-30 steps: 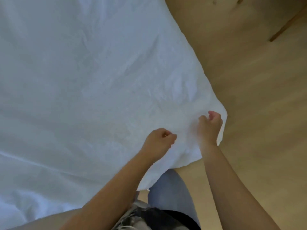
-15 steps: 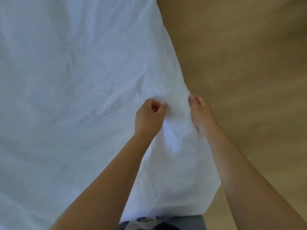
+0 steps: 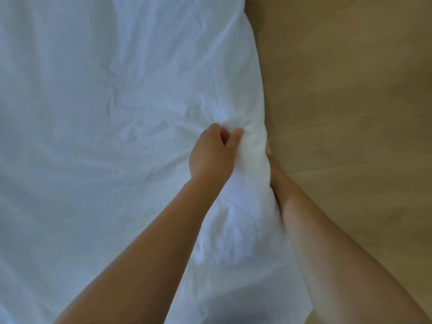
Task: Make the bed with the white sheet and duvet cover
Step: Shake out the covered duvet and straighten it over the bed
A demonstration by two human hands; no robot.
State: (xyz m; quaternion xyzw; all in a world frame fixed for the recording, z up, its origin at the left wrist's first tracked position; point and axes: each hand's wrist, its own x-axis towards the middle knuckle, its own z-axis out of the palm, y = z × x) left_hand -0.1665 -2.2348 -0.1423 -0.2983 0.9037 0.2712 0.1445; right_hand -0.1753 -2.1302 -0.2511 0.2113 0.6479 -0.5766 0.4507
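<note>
Half done at best, by the look of it: caught, seemingly, in the step of settling the white cover along its edge beside the wooden floor. Lay spread and creased away from the floor, filling that whole side of the view; looked puffed and bunched just beside the floor. Called next, probably, for a firm, even pull toward the body to draw the bunch flat, then for smoothing away from the floor.

Left hand: curled tight, thumb and fingers pinching a gathered fold of the cover, a little back from the floor-side edge. Right hand: pressed against that edge, at the very meeting of cover and floor, wrist and heel showing, fingers hidden behind the fabric. Could not tell how far open, nor whether gripping or merely bracing.
</note>
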